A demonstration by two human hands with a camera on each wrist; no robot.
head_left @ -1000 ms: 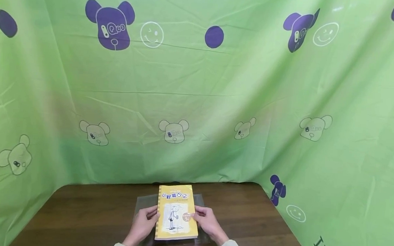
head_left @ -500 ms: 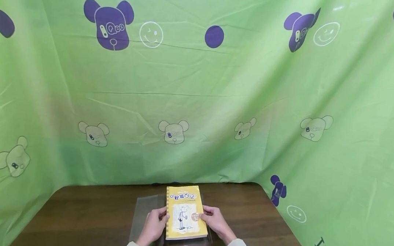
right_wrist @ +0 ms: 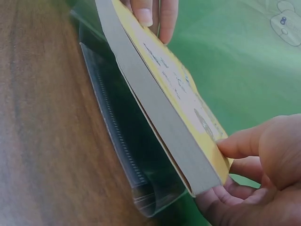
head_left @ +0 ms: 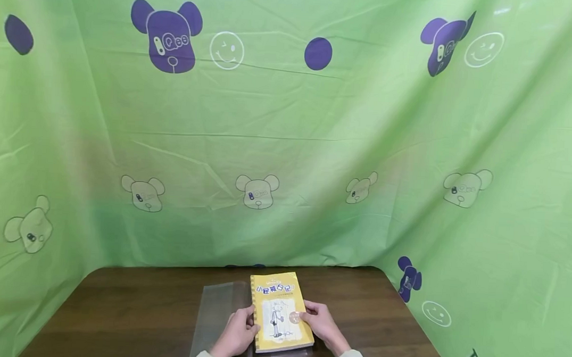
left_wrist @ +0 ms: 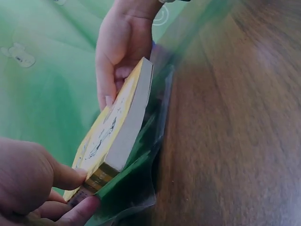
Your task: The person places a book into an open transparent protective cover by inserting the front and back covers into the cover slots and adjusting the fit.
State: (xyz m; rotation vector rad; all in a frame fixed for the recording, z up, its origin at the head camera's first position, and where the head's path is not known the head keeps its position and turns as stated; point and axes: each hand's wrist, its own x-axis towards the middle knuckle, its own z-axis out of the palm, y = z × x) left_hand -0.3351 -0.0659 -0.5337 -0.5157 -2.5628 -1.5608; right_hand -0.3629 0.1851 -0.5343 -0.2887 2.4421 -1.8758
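A thick yellow paperback book with a cartoon figure on its cover is held between both hands. The left hand pinches its spine edge, thumb on the cover and fingers at the spine. My right hand grips the opposite edge, the thumb lying on the cover and the other fingers underneath. Under the book lies a clear plastic book cover, sticking out on the left. In the right wrist view a gap shows between the book's page block and the plastic sleeve beneath.
A dark brown wooden table bears the work. Green cloth printed with bear heads and smiley faces hangs behind it and along both sides.
Both hands have carried the book to the right across the plastic cover, so more of the plastic shows on the left. The grip looks the same.
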